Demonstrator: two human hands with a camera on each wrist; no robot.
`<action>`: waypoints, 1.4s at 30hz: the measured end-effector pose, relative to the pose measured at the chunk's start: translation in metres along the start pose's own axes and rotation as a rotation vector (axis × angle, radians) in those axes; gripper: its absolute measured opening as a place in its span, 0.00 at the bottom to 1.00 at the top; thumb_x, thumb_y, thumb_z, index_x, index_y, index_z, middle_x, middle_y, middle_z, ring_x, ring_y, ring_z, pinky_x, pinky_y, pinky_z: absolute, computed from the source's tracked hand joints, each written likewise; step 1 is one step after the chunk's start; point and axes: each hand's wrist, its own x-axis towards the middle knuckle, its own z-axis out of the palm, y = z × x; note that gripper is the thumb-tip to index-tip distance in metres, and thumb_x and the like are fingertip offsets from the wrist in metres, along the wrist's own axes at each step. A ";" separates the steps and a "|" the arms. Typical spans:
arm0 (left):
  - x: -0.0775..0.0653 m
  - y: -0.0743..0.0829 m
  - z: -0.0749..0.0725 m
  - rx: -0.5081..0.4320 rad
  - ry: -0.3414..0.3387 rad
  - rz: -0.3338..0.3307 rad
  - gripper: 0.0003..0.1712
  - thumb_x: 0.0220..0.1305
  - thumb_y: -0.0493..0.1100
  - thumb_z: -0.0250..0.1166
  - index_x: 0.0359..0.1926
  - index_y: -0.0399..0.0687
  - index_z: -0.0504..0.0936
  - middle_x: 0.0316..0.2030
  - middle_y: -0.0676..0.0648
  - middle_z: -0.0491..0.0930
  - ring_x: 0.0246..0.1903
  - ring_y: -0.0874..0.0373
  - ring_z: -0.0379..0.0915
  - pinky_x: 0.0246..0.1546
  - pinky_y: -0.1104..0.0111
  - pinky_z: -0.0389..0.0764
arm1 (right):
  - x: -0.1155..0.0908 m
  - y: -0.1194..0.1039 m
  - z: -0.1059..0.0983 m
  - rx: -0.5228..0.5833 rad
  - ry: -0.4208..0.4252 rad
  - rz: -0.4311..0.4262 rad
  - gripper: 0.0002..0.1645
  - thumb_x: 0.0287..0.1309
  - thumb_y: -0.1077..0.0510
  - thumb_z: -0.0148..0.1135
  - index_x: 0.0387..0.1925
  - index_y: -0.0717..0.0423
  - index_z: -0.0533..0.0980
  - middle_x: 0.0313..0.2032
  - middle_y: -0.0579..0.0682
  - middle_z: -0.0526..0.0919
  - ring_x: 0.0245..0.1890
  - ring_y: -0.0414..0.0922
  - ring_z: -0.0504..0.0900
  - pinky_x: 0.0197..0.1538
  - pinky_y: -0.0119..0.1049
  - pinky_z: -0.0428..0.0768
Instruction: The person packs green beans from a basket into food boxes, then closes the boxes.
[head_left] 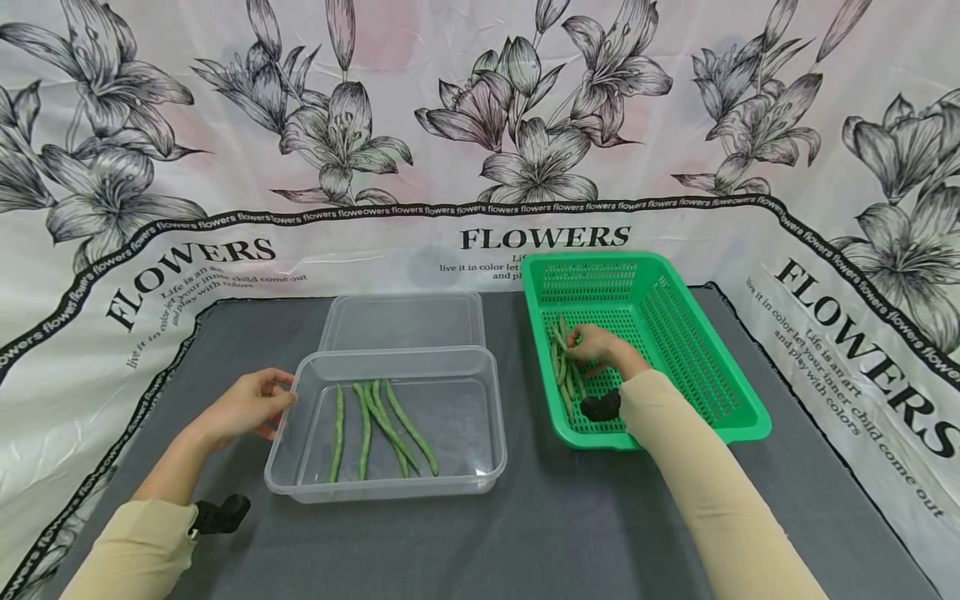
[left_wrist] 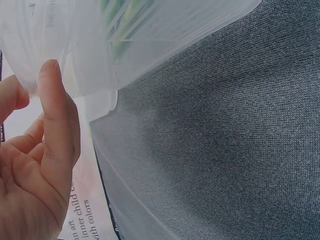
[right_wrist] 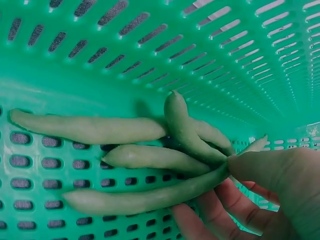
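Note:
At the left end of a clear plastic box (head_left: 465, 493), my left hand (head_left: 247, 406) holds the rim between thumb and fingers. In the left wrist view the left hand (left_wrist: 42, 145) is against the box's translucent wall (left_wrist: 150, 60). Several green beans (head_left: 364, 433) lie lengthwise in the box. My right hand (head_left: 602, 348) reaches into a green plastic basket (head_left: 705, 367), over a bunch of green beans (head_left: 564, 375) along its left side. In the right wrist view the right hand (right_wrist: 265, 195) pinches a green bean (right_wrist: 150, 199) near one end, with others close beside it.
A clear lid (head_left: 405, 321) lies flat behind the box. Dark grey cloth (head_left: 517, 542) covers the table, and a white flower-printed sheet (head_left: 375, 242) hangs behind and at the sides. The basket has raised, slotted walls.

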 end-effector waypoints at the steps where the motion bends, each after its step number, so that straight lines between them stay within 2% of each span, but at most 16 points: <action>1: 0.000 0.000 0.000 -0.001 0.001 -0.001 0.26 0.67 0.40 0.52 0.60 0.29 0.59 0.29 0.42 0.72 0.25 0.57 0.72 0.27 0.60 0.82 | 0.000 0.000 0.000 0.003 0.001 0.001 0.12 0.67 0.60 0.46 0.47 0.64 0.63 0.44 0.61 0.68 0.42 0.54 0.74 0.37 0.42 0.82; 6: 0.000 -0.001 0.002 -0.003 0.010 -0.002 0.26 0.67 0.41 0.53 0.60 0.29 0.59 0.32 0.40 0.73 0.26 0.57 0.72 0.26 0.61 0.82 | -0.002 -0.001 -0.003 0.005 0.015 -0.011 0.13 0.67 0.61 0.45 0.49 0.65 0.62 0.45 0.63 0.67 0.43 0.55 0.73 0.39 0.43 0.82; 14: 0.000 -0.001 0.001 0.000 0.010 -0.004 0.27 0.67 0.41 0.53 0.60 0.29 0.59 0.32 0.39 0.73 0.26 0.57 0.72 0.26 0.61 0.82 | -0.004 -0.009 -0.011 0.008 0.024 -0.046 0.17 0.66 0.62 0.44 0.52 0.68 0.61 0.41 0.61 0.67 0.37 0.52 0.73 0.40 0.44 0.82; 24: 0.001 -0.002 0.001 0.003 0.009 0.000 0.27 0.67 0.41 0.53 0.60 0.29 0.59 0.31 0.41 0.72 0.26 0.57 0.72 0.26 0.61 0.82 | -0.007 -0.021 -0.028 0.021 0.047 -0.070 0.16 0.66 0.63 0.43 0.53 0.68 0.60 0.47 0.63 0.66 0.45 0.56 0.74 0.43 0.47 0.81; 42: 0.000 -0.002 0.001 0.005 0.007 0.001 0.26 0.67 0.41 0.53 0.60 0.30 0.59 0.28 0.44 0.71 0.25 0.57 0.72 0.27 0.60 0.82 | -0.018 -0.047 -0.052 -0.029 0.094 -0.119 0.19 0.65 0.64 0.45 0.55 0.68 0.60 0.48 0.68 0.69 0.44 0.56 0.78 0.42 0.45 0.82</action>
